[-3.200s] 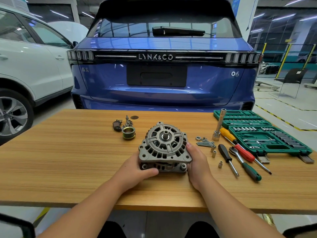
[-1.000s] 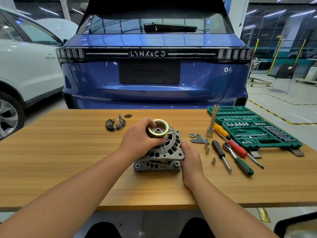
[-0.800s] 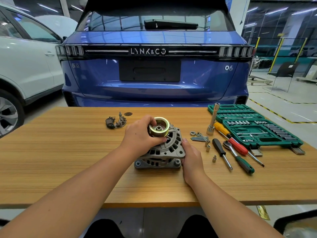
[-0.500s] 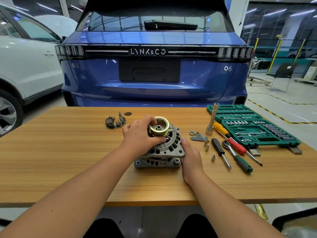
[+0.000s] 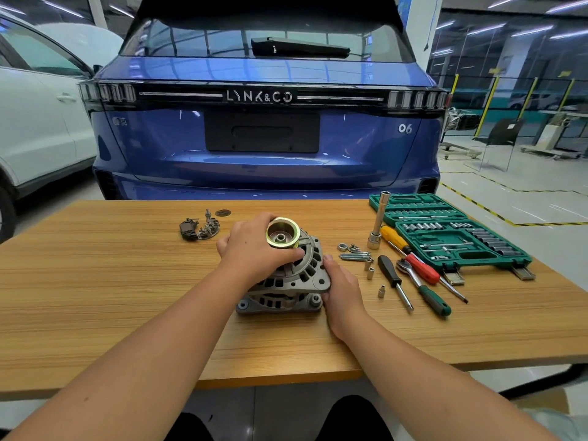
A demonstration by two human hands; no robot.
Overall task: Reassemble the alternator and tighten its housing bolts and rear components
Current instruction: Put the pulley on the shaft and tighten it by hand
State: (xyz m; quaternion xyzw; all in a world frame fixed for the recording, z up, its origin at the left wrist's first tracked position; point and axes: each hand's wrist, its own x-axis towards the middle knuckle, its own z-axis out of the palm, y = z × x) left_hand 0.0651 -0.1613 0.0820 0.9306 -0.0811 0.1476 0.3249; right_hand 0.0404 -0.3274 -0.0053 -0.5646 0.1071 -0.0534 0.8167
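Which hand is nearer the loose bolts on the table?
Right. The right hand steadies the alternator beside the loose bolts; the left hand grips the pulley, farther away.

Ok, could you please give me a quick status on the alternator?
Left hand grips pulley on alternator. Right hand steadies housing. Nothing in the way.
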